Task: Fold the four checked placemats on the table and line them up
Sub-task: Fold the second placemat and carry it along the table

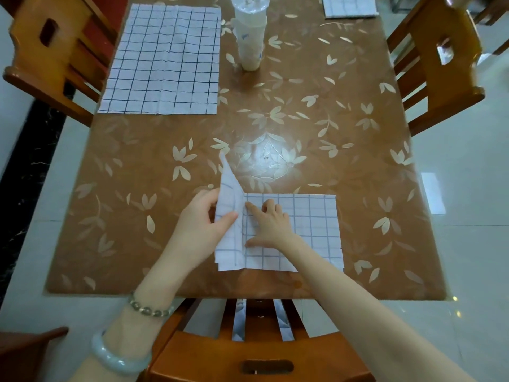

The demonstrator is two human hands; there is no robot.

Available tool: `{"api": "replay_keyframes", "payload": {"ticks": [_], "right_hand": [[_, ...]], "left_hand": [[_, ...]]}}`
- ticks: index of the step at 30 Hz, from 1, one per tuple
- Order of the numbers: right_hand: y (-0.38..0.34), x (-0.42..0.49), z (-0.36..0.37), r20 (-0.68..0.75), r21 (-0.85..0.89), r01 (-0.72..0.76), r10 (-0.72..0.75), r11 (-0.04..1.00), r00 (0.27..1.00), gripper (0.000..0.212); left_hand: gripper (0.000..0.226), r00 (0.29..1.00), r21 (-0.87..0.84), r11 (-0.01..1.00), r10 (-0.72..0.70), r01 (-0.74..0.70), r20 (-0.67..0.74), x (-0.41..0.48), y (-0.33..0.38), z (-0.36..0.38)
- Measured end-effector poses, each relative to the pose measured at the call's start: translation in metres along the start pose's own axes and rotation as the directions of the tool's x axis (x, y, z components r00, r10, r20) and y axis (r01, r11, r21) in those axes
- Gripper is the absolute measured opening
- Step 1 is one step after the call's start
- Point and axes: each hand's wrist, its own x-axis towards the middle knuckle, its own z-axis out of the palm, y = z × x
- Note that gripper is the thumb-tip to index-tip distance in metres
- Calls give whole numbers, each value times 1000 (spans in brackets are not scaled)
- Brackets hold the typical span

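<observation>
We see L hand (205, 216) pinching raised left flap (230, 194) of near placemat (311, 230), thumb on top; R hand (271, 224) unclenched, grasping nothing, index pressing mat flat beside crease; mat lies at table's (303, 128) near edge; 2nd placemat (165, 59) spread flat far left; 3rd placemat (349, 6) far right, partly out of shot; white tube (249, 34) upright betw. them, blue print unreadable; no brand legible.
</observation>
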Motion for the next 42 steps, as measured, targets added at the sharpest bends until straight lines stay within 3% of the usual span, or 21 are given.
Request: {"api": "replay_keyframes", "payload": {"ticks": [3,4,8,13,19,25,28,30,34,37,39,42], "right_hand": [[23,-12,-8,-59,266,10,6,964,998,90],[35,-21,-11,-121,264,25,8,964,993,85],[95,-55,-15,-345,-22,-26,17,999,938,75],[141,-75,-16,-228,-122,-208,177,971,958,77],[151,-77,-14,-209,-35,-206,194,978,958,75],[152,-78,-15,-204,-5,-206,200,979,958,85],[149,-79,-16,-252,67,-166,177,984,951,73],[148,-80,-16,-259,105,-150,173,983,950,62],[148,-81,-21,-228,109,-151,173,982,958,67],[150,-80,-31,-213,287,-171,236,943,948,61],[150,-83,-36,-255,477,-121,269,871,929,52],[150,-88,-35,-349,587,-107,370,803,861,40]], "left_hand": [[32,1000,32,999,23,-23,5,5,6,25],[36,999,46,998,31,-31,9,7,8,34],[46,997,61,997,46,-50,59,13,10,69],[51,992,113,992,37,-52,123,26,5,119],[53,985,180,982,-88,60,150,42,-8,174],[24,980,205,975,-125,92,154,49,-11,210],[16,981,220,972,-114,77,160,49,-10,224],[17,978,219,973,-117,77,174,49,-13,230],[28,968,219,973,-126,78,217,52,-25,236],[66,927,132,984,-160,122,339,52,-30,233],[65,937,73,994,-98,78,337,47,-35,221],[48,998,117,993,9,-17,65,45,-58,184]]}}
